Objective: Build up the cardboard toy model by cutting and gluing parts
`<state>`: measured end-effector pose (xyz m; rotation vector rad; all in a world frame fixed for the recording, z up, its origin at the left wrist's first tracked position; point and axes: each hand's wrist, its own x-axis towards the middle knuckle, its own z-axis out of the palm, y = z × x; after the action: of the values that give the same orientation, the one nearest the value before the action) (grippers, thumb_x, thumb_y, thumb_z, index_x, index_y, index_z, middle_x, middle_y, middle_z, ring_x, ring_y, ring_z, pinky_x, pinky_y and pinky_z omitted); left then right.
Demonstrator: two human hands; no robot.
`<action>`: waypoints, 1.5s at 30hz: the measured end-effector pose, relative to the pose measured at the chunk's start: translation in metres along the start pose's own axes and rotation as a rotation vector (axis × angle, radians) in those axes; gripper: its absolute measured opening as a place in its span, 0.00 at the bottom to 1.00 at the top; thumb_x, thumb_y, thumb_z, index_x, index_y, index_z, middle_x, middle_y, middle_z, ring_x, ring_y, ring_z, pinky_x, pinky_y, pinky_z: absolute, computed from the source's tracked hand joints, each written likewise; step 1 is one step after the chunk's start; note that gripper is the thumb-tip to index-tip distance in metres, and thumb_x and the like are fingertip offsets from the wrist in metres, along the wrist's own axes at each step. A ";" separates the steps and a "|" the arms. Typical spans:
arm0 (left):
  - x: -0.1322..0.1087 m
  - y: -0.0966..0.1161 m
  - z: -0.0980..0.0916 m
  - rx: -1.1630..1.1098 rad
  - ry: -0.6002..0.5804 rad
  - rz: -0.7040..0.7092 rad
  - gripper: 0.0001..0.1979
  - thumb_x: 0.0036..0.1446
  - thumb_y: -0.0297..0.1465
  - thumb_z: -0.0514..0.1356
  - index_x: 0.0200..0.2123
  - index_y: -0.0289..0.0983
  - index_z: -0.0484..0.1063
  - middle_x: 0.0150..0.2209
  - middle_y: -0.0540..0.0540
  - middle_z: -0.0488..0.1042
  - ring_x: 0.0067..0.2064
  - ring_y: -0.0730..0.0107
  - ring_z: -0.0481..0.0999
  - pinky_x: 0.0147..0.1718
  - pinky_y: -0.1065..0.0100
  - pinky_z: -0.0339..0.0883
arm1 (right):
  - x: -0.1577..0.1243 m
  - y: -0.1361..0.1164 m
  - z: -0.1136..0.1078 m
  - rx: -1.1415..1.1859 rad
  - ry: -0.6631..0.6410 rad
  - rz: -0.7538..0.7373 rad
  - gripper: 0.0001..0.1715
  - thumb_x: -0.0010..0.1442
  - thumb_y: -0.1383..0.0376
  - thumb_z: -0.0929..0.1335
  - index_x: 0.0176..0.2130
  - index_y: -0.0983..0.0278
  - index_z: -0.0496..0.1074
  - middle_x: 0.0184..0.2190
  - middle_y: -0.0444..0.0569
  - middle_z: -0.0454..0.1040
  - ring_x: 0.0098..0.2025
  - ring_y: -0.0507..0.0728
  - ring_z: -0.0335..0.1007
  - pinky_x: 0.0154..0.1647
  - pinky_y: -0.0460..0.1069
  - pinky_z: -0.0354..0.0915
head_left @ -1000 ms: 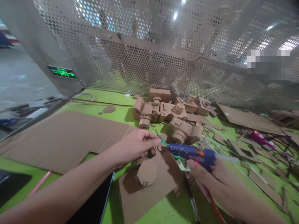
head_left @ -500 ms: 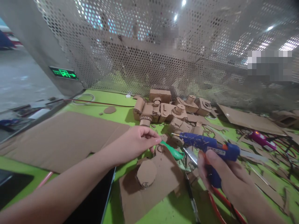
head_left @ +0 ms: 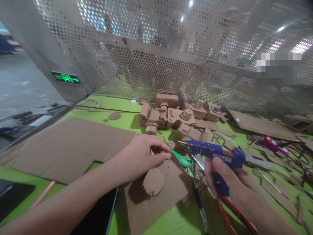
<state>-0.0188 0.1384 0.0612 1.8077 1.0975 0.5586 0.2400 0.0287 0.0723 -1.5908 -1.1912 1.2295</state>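
Observation:
My right hand (head_left: 230,184) grips a blue hot glue gun (head_left: 215,153) by its handle, nozzle pointing left, a finger on the orange trigger. My left hand (head_left: 141,155) is closed in a pinch just left of the nozzle; what it pinches is too small to make out. Green-handled scissors (head_left: 181,159) lie right beside its fingertips. Below the left hand a cardboard cylinder (head_left: 153,181) stands on a cardboard sheet (head_left: 156,192).
Several finished cardboard models (head_left: 176,116) are piled at the back by a perforated metal screen (head_left: 171,55). A large cardboard sheet (head_left: 66,147) covers the green table at left. Cardboard scraps and a purple glue gun (head_left: 272,146) lie at right. A dark tablet (head_left: 97,215) lies near my left forearm.
The glue gun has lifted up and away to the right from the left fingertips, then shifted slightly back left. The left hand has dipped a little lower.

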 end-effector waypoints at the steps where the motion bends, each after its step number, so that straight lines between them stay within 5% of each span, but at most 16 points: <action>1: 0.000 0.000 0.000 0.005 0.000 0.007 0.10 0.60 0.40 0.70 0.38 0.44 0.91 0.37 0.47 0.87 0.36 0.60 0.79 0.36 0.61 0.67 | 0.000 0.000 0.000 -0.001 0.002 0.000 0.35 0.70 0.34 0.70 0.30 0.59 0.77 0.19 0.42 0.71 0.22 0.54 0.68 0.23 0.48 0.65; 12: 0.002 -0.008 -0.001 -0.101 -0.031 -0.069 0.18 0.58 0.49 0.73 0.44 0.44 0.87 0.34 0.48 0.84 0.34 0.61 0.79 0.31 0.64 0.69 | 0.000 -0.001 0.001 0.021 -0.007 -0.005 0.32 0.70 0.37 0.71 0.30 0.59 0.75 0.21 0.43 0.71 0.23 0.55 0.68 0.24 0.49 0.65; 19: 0.004 -0.007 0.009 -0.116 0.045 -0.105 0.16 0.56 0.49 0.73 0.34 0.43 0.87 0.29 0.48 0.81 0.30 0.62 0.74 0.26 0.66 0.62 | 0.000 0.001 0.002 0.070 0.029 -0.029 0.31 0.68 0.38 0.73 0.31 0.60 0.77 0.23 0.43 0.72 0.22 0.53 0.68 0.23 0.48 0.64; 30: 0.004 -0.002 0.009 -0.200 0.005 -0.098 0.25 0.57 0.53 0.70 0.48 0.41 0.86 0.24 0.52 0.73 0.24 0.66 0.69 0.22 0.67 0.58 | 0.000 0.006 -0.002 0.034 0.023 -0.038 0.29 0.69 0.37 0.71 0.34 0.57 0.79 0.24 0.47 0.74 0.24 0.59 0.70 0.24 0.53 0.66; 37: 0.003 -0.003 0.008 -0.230 -0.096 -0.098 0.23 0.67 0.51 0.64 0.54 0.41 0.84 0.29 0.53 0.71 0.24 0.71 0.59 0.23 0.67 0.50 | -0.003 0.003 0.002 0.076 0.033 -0.066 0.28 0.68 0.37 0.73 0.35 0.57 0.80 0.25 0.46 0.75 0.24 0.58 0.71 0.24 0.52 0.68; 45: 0.006 -0.009 0.007 -0.227 0.001 -0.100 0.14 0.60 0.46 0.73 0.39 0.41 0.86 0.28 0.52 0.73 0.29 0.68 0.68 0.27 0.67 0.57 | -0.003 0.000 0.002 0.045 0.050 -0.078 0.29 0.69 0.35 0.70 0.34 0.54 0.80 0.25 0.47 0.76 0.24 0.61 0.72 0.25 0.55 0.69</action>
<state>-0.0148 0.1423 0.0495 1.5487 1.0732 0.5986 0.2375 0.0255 0.0726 -1.5191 -1.1746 1.1525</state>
